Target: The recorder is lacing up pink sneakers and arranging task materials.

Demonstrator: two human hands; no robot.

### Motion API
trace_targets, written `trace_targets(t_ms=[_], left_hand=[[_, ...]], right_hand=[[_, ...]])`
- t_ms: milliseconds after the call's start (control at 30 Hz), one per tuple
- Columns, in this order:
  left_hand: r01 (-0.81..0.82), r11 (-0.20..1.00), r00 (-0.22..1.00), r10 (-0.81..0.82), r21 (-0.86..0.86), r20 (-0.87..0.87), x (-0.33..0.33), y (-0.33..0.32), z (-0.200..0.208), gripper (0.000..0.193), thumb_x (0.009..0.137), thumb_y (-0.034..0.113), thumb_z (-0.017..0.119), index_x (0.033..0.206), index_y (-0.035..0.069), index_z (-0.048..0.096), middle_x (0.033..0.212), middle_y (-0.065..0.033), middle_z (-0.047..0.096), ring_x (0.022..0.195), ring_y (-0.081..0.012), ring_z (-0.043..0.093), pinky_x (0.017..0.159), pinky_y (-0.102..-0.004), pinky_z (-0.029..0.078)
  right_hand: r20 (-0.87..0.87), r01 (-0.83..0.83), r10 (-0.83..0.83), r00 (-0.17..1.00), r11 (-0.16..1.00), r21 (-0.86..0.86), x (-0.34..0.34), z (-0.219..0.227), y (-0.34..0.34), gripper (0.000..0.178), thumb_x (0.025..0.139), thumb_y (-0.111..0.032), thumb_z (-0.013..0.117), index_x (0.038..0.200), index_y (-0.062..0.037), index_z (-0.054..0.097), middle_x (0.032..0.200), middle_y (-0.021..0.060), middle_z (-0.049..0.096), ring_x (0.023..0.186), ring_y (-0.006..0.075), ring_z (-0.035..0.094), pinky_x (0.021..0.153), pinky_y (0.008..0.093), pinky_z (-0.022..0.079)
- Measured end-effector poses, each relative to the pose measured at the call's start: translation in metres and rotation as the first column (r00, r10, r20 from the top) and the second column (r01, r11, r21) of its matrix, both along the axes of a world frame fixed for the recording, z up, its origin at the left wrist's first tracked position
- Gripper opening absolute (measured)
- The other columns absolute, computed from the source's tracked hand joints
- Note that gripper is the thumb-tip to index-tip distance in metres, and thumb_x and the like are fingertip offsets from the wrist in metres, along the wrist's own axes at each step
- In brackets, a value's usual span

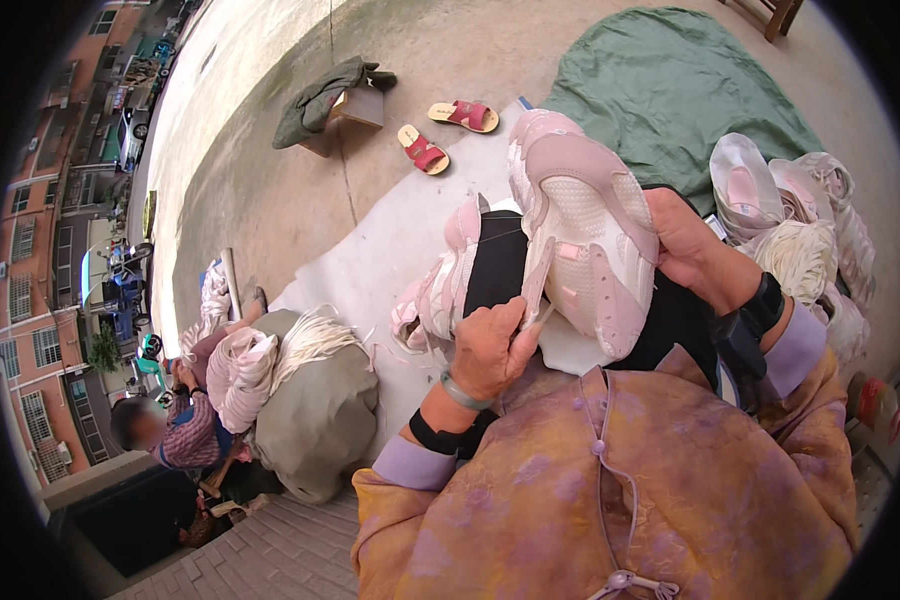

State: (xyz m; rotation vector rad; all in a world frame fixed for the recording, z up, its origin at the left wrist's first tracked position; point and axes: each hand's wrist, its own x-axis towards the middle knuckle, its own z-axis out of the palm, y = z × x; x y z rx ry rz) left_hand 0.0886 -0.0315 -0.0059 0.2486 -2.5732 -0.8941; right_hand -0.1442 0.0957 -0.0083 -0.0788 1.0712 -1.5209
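A pink and white sneaker upper [580,165] lies across my lap with its toe end pointing away from me. My right hand [692,240] is closed round its right edge. At its left side, my left hand [490,350] pinches the edge by the lace opening; a short pale strip, perhaps a lace, shows by the fingertips. More pink and white uppers [440,285] rest just left of my lap, partly covered by black cloth [497,262].
Right of me are piled sneaker uppers [745,190] and bundled cream laces [798,250], near a green cloth [670,75]. Red slippers [425,152] and a small stool with a jacket [320,105] stand ahead. Leftward, a covered mound [315,430] bears more laces; a person [190,430] sits beyond.
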Motion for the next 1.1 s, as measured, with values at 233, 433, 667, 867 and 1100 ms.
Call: trace_targets(t_ms=[233, 433, 667, 867, 1100], left_hand=[[-0.207, 0.976, 0.971, 0.198, 0.06, 0.136, -0.005, 0.013, -0.007, 0.019, 0.083, 0.012, 0.053, 0.099, 0.002, 0.054, 0.056, -0.0137, 0.051, 0.048, -0.0323, 0.054, 0.044, -0.0411, 0.042], [-0.115, 0.993, 0.992, 0.113, 0.039, 0.052, -0.005, 0.009, -0.007, 0.022, 0.082, 0.009, 0.052, 0.101, -0.001, 0.053, 0.056, -0.0139, 0.051, 0.047, -0.0311, 0.053, 0.045, -0.0395, 0.043], [-0.021, 1.0, 0.988, 0.017, 0.021, 0.155, -0.004, 0.019, -0.003, 0.021, 0.087, 0.01, 0.049, 0.104, -0.001, 0.053, 0.064, -0.0161, 0.056, 0.054, -0.0332, 0.057, 0.048, -0.0389, 0.043], [0.035, 0.992, 0.996, -0.024, -0.124, 0.088, -0.015, 0.022, -0.002, 0.027, 0.081, 0.013, 0.06, 0.1, -0.003, 0.052, 0.053, -0.0118, 0.047, 0.044, -0.0279, 0.048, 0.042, -0.0374, 0.04], [-0.005, 0.979, 0.999, 0.012, -0.205, 0.036, -0.022, 0.022, -0.002, 0.026, 0.081, 0.015, 0.061, 0.099, -0.002, 0.053, 0.053, -0.0109, 0.046, 0.042, -0.0263, 0.046, 0.041, -0.037, 0.037]], right_hand=[[-0.232, -0.05, 0.07, 0.97, 0.995, 0.09, -0.007, 0.014, -0.001, 0.022, 0.084, -0.024, 0.063, 0.091, -0.0038, 0.064, 0.08, -0.0012, 0.063, 0.063, 0.0054, 0.059, 0.049, 0.0192, 0.043], [-0.102, -0.076, 0.088, 0.991, 0.99, 0.119, -0.016, 0.006, -0.006, 0.024, 0.086, -0.033, 0.059, 0.081, -0.0105, 0.062, 0.066, -0.0058, 0.053, 0.05, 0.0015, 0.04, 0.043, 0.0195, 0.027], [-0.063, 0.001, -0.005, 0.998, 0.998, -0.057, 0.0, -0.006, 0.025, 0.031, 0.086, -0.04, 0.059, 0.085, -0.0091, 0.062, 0.066, -0.0064, 0.049, 0.057, 0.0035, 0.038, 0.052, 0.0203, 0.032], [-0.256, -0.045, 0.037, 0.966, 0.999, -0.026, -0.011, -0.006, 0.025, 0.034, 0.084, -0.033, 0.062, 0.101, -0.0027, 0.064, 0.089, 0.0046, 0.064, 0.079, 0.0104, 0.059, 0.07, 0.0244, 0.046], [-0.39, -0.084, 0.092, 0.916, 0.996, 0.037, -0.03, -0.004, 0.019, 0.033, 0.083, -0.034, 0.063, 0.094, -0.0032, 0.065, 0.081, 0.0026, 0.062, 0.071, 0.0091, 0.057, 0.065, 0.0241, 0.045]])
